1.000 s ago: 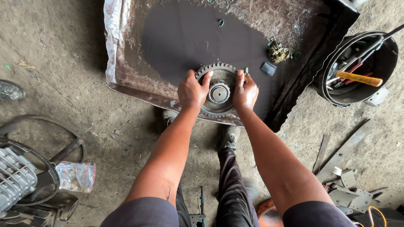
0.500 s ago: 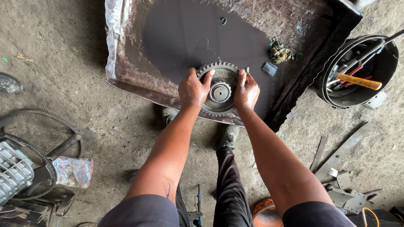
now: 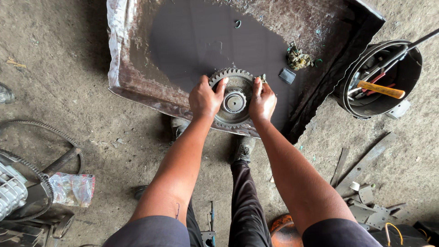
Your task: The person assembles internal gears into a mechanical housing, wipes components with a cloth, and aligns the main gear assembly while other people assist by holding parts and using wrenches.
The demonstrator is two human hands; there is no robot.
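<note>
A large grey toothed gear [image 3: 234, 101] lies at the near edge of a rusty metal tray [image 3: 132, 77] that holds a pool of dark liquid. My left hand [image 3: 206, 98] grips the gear's left rim, fingers curled over the teeth. Along the right rim, my right hand [image 3: 262, 101] clasps the gear too. The gear's round hub shows between the two hands.
A small dark rectangular piece [image 3: 287, 75] and a greenish rag wad [image 3: 298, 58] lie in the tray. A black bucket [image 3: 379, 77] with tools stands at right. Metal scraps [image 3: 366, 183] lie at lower right; a belt, engine part [image 3: 11, 192] and plastic bag [image 3: 72, 188] at left.
Both hands have stayed on the gear at the tray's near edge; only the view has shifted slightly.
</note>
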